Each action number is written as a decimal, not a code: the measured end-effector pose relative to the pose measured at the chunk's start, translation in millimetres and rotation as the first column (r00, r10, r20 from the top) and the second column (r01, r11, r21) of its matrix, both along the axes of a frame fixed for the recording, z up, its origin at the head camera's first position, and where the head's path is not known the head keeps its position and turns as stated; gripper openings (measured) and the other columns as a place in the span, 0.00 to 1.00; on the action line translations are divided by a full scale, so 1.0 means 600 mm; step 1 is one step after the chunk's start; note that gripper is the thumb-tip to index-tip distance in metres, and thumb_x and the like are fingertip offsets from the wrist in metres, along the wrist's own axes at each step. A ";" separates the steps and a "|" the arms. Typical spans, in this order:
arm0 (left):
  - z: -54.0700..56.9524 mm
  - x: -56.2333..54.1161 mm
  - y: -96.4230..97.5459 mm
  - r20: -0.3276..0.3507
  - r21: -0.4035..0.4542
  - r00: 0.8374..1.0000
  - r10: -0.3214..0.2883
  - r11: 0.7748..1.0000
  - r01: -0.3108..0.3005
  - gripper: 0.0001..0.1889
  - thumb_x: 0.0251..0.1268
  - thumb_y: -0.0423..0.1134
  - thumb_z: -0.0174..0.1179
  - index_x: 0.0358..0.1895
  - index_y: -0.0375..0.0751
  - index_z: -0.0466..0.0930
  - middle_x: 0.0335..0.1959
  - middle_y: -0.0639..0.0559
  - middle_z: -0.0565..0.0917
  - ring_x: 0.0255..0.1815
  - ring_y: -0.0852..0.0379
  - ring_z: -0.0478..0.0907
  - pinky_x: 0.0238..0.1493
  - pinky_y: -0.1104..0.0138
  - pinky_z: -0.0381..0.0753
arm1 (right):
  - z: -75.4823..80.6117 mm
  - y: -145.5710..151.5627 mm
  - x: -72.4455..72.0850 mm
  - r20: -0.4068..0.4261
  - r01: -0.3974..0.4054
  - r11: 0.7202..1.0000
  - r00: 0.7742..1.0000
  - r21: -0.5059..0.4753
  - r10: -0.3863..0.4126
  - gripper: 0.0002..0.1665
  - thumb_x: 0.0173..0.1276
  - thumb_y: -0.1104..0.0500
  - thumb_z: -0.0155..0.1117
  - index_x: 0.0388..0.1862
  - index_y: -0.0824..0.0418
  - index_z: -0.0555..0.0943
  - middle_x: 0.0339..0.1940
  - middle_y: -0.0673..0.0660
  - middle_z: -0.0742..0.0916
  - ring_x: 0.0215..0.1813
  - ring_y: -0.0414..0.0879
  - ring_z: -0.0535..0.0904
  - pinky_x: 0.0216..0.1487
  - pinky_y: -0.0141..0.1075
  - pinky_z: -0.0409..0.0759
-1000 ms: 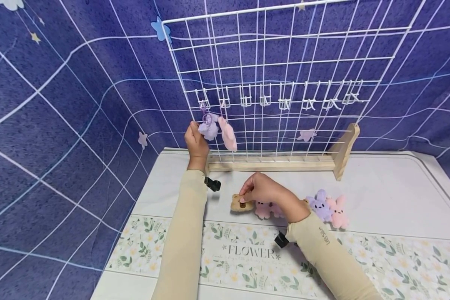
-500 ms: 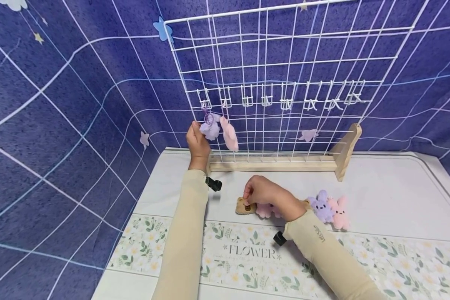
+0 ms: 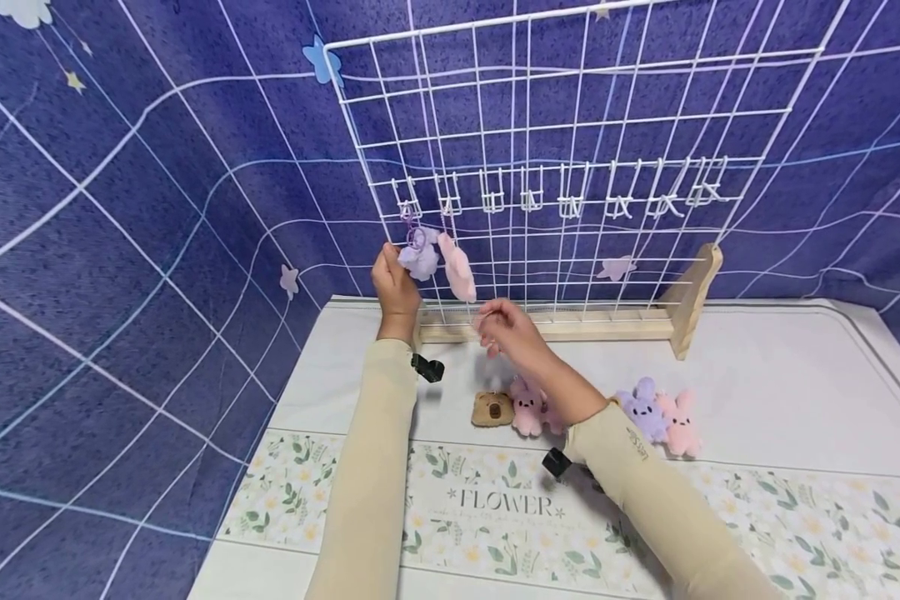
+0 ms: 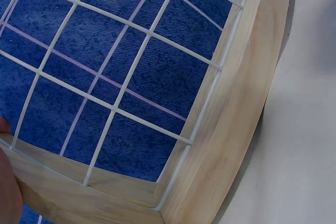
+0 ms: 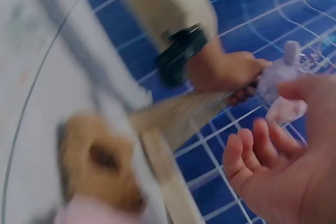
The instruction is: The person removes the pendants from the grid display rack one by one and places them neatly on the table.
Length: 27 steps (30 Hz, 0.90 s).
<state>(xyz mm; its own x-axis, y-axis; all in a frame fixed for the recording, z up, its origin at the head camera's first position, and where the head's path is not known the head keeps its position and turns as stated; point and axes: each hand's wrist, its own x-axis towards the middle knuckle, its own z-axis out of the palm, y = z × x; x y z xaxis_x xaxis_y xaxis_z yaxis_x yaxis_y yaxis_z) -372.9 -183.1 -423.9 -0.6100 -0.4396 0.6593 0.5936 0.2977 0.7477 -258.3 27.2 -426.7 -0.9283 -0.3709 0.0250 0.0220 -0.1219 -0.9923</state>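
My left hand (image 3: 396, 287) grips the left wooden side post of a white wire grid rack (image 4: 149, 32); part of that hand shows at the left wrist view's lower left edge. Beside it, a purple bunny plush keychain (image 3: 420, 260) and a pink plush (image 3: 459, 271) hang from the two leftmost hooks. My right hand (image 3: 513, 337) is raised before the rack's wooden base (image 3: 607, 327), its fingers loosely bent and holding nothing. Below it on the table lie a brown animal plush (image 3: 489, 411) and a pink bunny plush (image 3: 527, 414). My right forearm partly hides another pink plush.
Several more white hooks (image 3: 570, 207) line the grid to the right. A purple bunny plush (image 3: 645, 414) and a pink one (image 3: 679, 425) lie right of my right wrist. The table (image 3: 780, 375) has a flower-print cloth band. A blue patterned curtain (image 3: 157, 333) stands behind and left.
My right hand has let go of the brown plush, which now lies by the pink bunny, and has risen toward the rack. The left hand has kept its place.
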 end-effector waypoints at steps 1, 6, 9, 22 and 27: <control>0.000 -0.001 0.001 0.001 0.005 1.000 0.004 1.000 -0.004 0.22 0.85 0.31 0.42 0.24 0.33 0.69 0.21 0.64 0.67 0.25 0.67 0.64 0.35 0.74 0.65 | 0.008 0.001 -0.004 0.132 0.007 0.987 0.991 -0.161 0.015 0.15 0.78 0.61 0.53 0.60 0.63 0.73 0.40 0.52 0.82 0.41 0.44 0.79 0.45 0.34 0.82; 0.005 0.004 0.009 0.018 0.020 1.000 0.008 1.000 -0.009 0.22 0.85 0.29 0.40 0.23 0.36 0.68 0.20 0.65 0.65 0.25 0.71 0.62 0.34 0.76 0.62 | 0.031 0.015 -0.020 0.568 0.272 0.602 0.731 -0.750 0.378 0.33 0.76 0.46 0.58 0.75 0.57 0.65 0.70 0.65 0.73 0.75 0.58 0.70 0.79 0.46 0.71; 0.017 0.020 0.016 0.007 0.033 1.000 -0.005 0.999 0.005 0.22 0.84 0.29 0.39 0.23 0.32 0.67 0.21 0.65 0.65 0.25 0.71 0.62 0.35 0.76 0.62 | 0.039 0.016 -0.020 0.554 0.333 0.461 0.651 -0.823 0.519 0.44 0.74 0.44 0.62 0.83 0.49 0.57 0.83 0.68 0.60 0.84 0.64 0.59 0.85 0.52 0.62; 0.024 0.032 0.020 -0.008 0.018 1.000 -0.014 1.000 0.014 0.23 0.84 0.28 0.39 0.22 0.47 0.64 0.21 0.63 0.64 0.25 0.73 0.61 0.34 0.76 0.61 | 0.059 0.002 -0.009 0.413 0.173 0.485 0.793 -0.857 0.447 0.26 0.83 0.51 0.54 0.72 0.62 0.77 0.79 0.66 0.72 0.80 0.61 0.70 0.79 0.44 0.72; 0.000 -0.001 0.007 -0.010 0.012 1.000 0.019 1.000 -0.019 0.23 0.85 0.28 0.38 0.23 0.46 0.65 0.21 0.63 0.65 0.25 0.72 0.61 0.34 0.77 0.61 | 0.067 -0.003 -0.001 0.407 0.145 0.639 0.868 -0.755 0.284 0.11 0.84 0.61 0.54 0.49 0.62 0.85 0.56 0.62 0.87 0.58 0.55 0.88 0.62 0.41 0.87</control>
